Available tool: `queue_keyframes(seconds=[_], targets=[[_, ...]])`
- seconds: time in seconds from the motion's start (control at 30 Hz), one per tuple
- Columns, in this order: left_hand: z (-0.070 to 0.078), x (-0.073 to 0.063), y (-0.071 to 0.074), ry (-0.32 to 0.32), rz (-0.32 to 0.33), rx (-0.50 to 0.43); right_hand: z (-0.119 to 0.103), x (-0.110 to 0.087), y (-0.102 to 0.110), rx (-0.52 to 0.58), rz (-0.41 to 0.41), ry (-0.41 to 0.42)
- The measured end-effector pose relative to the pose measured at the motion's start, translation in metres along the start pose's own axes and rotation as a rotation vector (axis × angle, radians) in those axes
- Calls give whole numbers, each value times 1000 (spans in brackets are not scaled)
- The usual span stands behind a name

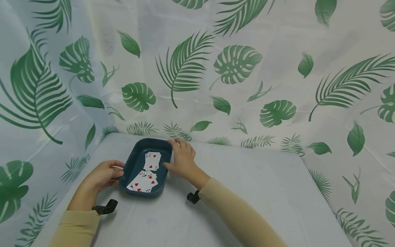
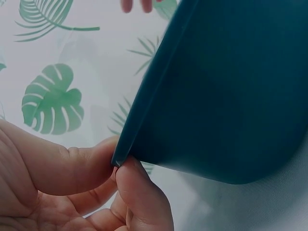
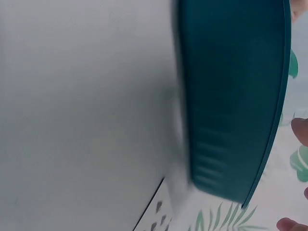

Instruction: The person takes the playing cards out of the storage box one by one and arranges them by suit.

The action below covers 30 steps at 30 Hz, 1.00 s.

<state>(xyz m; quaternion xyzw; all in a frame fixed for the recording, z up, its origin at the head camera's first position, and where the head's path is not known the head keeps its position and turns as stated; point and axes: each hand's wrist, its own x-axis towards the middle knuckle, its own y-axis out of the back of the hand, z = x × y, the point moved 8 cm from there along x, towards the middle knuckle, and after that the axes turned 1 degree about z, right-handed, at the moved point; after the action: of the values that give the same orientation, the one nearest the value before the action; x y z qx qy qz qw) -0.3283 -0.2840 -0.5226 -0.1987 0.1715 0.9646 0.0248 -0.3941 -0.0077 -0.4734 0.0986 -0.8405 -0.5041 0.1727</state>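
Observation:
A dark blue rectangular tray (image 1: 135, 166) with rounded corners is at the left of the table in the head view. Playing cards lie inside it in two loose groups: an upper stack (image 1: 152, 161) and a spread lower pile (image 1: 143, 181), with red hearts showing. My left hand (image 1: 105, 175) pinches the tray's left rim; in the left wrist view the thumb (image 2: 72, 166) and a bent finger meet at its lip. By the right rim is my right hand (image 1: 183, 159), its fingers spread. In the right wrist view its fingertips (image 3: 301, 130) appear apart from the tray wall (image 3: 231, 96).
A white cloth-covered table (image 1: 247, 192) extends to the right of the tray. Behind and at the sides hangs a white sheet (image 1: 197, 113) printed with green leaves. Each wrist wears a black camera mount, the left one (image 1: 106, 207) below the hand.

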Motion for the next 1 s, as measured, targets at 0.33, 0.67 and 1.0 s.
queue_keyframes(seconds=[0.33,0.67,1.0], targets=[[0,0,1,5,-2,-2,-34,5,-20,-111,-49,90],[1,0,2,-4,-8,-6,-57,8,-48,-250,-145,199],[0,0,1,3,11,-13,-65,19,-63,-308,-170,194]])
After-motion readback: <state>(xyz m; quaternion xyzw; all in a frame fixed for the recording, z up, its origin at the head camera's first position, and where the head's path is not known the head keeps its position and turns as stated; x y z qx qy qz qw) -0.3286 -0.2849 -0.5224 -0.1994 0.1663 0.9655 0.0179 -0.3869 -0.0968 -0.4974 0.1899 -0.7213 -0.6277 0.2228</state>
